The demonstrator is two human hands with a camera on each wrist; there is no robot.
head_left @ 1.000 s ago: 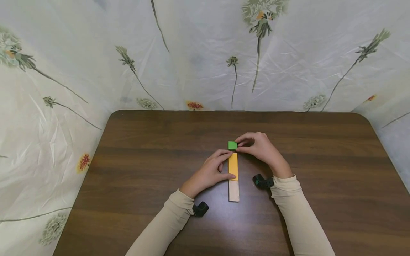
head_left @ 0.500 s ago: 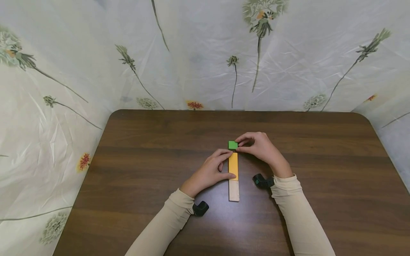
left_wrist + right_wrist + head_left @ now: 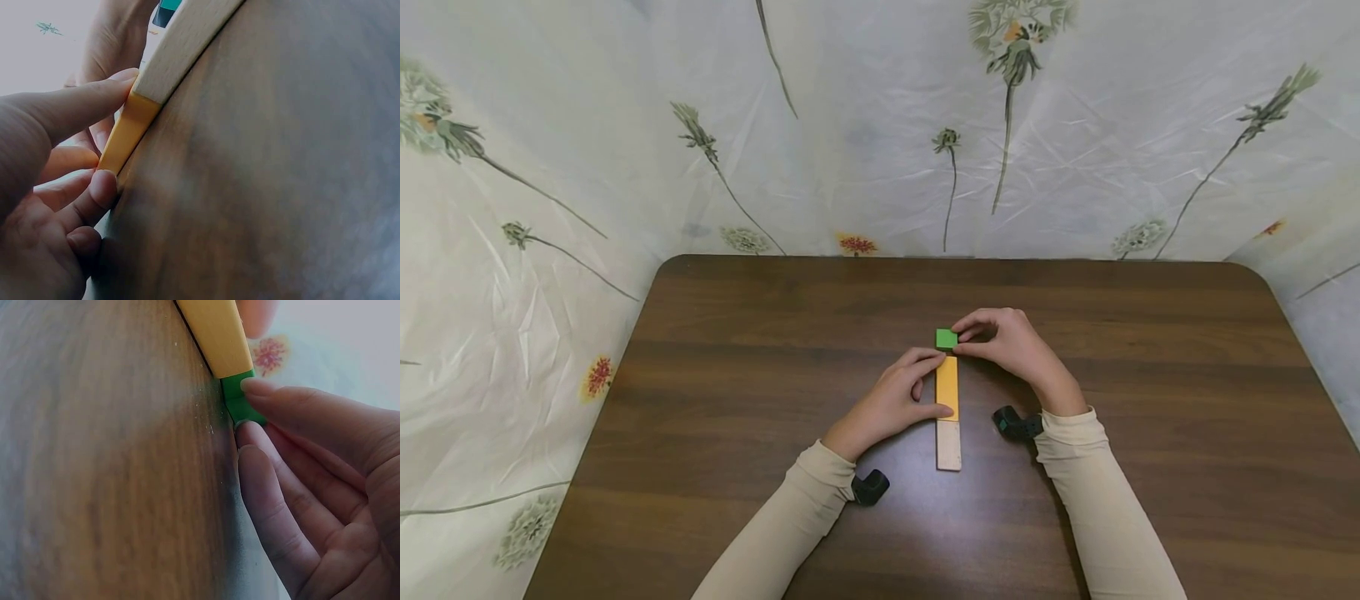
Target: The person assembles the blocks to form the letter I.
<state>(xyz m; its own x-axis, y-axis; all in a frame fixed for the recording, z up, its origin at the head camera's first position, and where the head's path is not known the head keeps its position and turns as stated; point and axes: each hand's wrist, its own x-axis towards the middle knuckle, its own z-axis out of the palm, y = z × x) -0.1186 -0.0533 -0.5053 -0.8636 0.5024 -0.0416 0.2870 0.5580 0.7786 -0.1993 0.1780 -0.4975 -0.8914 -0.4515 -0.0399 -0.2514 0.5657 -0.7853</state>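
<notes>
A yellow block (image 3: 947, 385) lies flat on the table, end to end with a plain wooden block (image 3: 948, 447) on its near side. My left hand (image 3: 891, 402) pinches the yellow block, its thumb by the joint with the plain wood and fingertips at the far end. Just beyond stands a small green block (image 3: 946, 337), which my right hand (image 3: 1011, 352) pinches from the right between thumb and fingers. From the head, a narrow gap shows between green and yellow; in the right wrist view the green block (image 3: 239, 403) appears against the yellow, so I cannot tell whether they touch.
The brown wooden table (image 3: 760, 333) has rounded far corners. A pale flower-patterned sheet (image 3: 865, 133) hangs behind it and at the sides. Black wrist cameras (image 3: 870, 489) sit on both wrists, close above the tabletop.
</notes>
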